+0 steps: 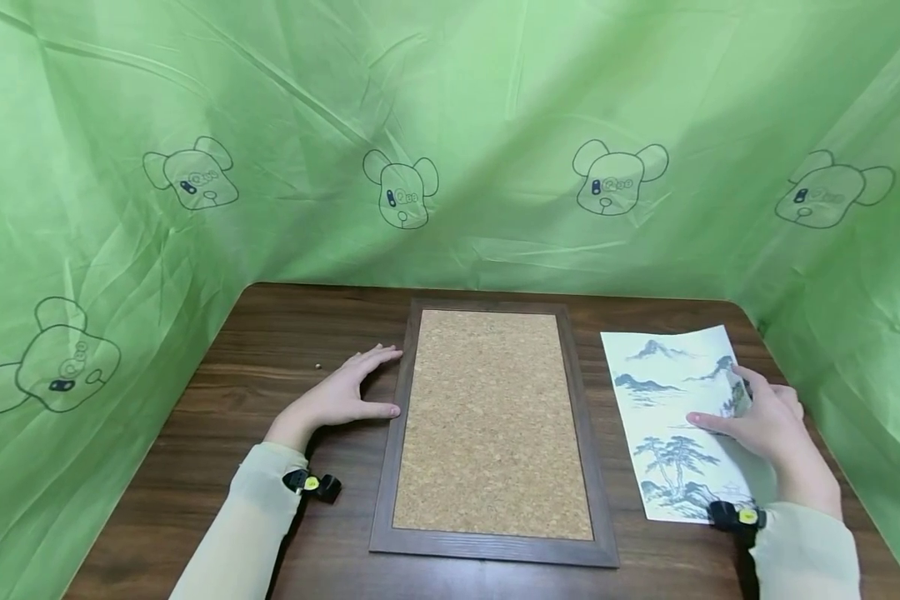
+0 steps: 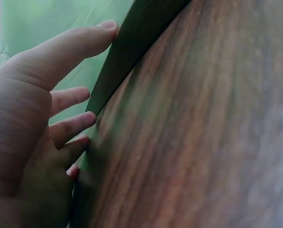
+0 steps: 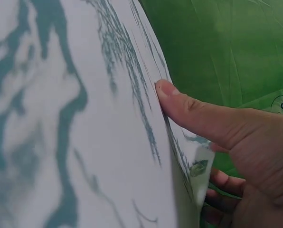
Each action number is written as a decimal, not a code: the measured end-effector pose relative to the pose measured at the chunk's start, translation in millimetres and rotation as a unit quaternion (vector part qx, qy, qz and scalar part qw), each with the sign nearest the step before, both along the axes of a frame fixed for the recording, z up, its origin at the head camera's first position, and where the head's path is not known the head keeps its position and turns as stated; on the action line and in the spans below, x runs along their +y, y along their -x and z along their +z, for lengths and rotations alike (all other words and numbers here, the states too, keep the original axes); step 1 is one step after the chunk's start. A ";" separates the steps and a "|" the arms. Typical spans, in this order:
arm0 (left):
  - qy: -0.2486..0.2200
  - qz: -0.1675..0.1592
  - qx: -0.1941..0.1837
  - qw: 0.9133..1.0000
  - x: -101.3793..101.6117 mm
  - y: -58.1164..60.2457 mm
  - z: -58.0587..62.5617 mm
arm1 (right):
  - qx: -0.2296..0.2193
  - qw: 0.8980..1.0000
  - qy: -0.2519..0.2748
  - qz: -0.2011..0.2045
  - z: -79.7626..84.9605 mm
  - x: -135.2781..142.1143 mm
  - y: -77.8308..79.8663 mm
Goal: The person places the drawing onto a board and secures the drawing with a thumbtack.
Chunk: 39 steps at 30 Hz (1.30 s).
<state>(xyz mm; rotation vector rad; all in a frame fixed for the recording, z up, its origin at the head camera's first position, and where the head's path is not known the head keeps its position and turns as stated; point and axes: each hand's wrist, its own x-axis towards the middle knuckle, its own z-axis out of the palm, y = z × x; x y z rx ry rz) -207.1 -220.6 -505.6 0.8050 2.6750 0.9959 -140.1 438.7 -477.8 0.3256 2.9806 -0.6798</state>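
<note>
A corkboard [image 1: 495,425] in a dark wooden frame [image 1: 495,546] lies on the table. My left hand [image 1: 345,396] is at the frame's left side, thumb and fingertips right at its outer edge. In the left wrist view, the thumb [image 2: 80,45] reaches the frame's side wall [image 2: 127,52] and the fingers spread loosely. To the right of the board is a white sheet of paper [image 1: 645,425] printed with blue-grey mountains and trees. My right hand [image 1: 780,425] pinches the sheet's right edge, thumb on the printed face; the right wrist view shows the paper [image 3: 117,190] bending there.
The brown wooden table [image 1: 262,333] has rounded far corners. A tiny round bit [image 1: 318,366] lies on it left of the frame. Green cloth [image 1: 495,100] with outlined animal heads hangs around the back and both sides.
</note>
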 end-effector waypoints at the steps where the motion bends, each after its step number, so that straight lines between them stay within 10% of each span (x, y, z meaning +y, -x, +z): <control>1: 0.001 -0.002 0.000 1.000 0.6 -0.1 0.0 | 0.001 1.000 0.006 -0.007 0.1 0.6 -0.1; 18: 0.011 0.022 -0.027 0.999 -1.4 -1.0 -2.6 | 0.039 0.996 0.078 -0.023 26.7 3.4 -4.8; 29: 0.011 0.023 -0.028 0.999 -2.7 1.4 -3.3 | 0.107 0.961 0.216 -0.132 37.9 -17.1 3.7; 39: 0.011 0.008 -0.024 1.000 -2.2 1.0 -3.6 | 0.131 0.951 0.273 -0.060 30.8 -83.6 17.5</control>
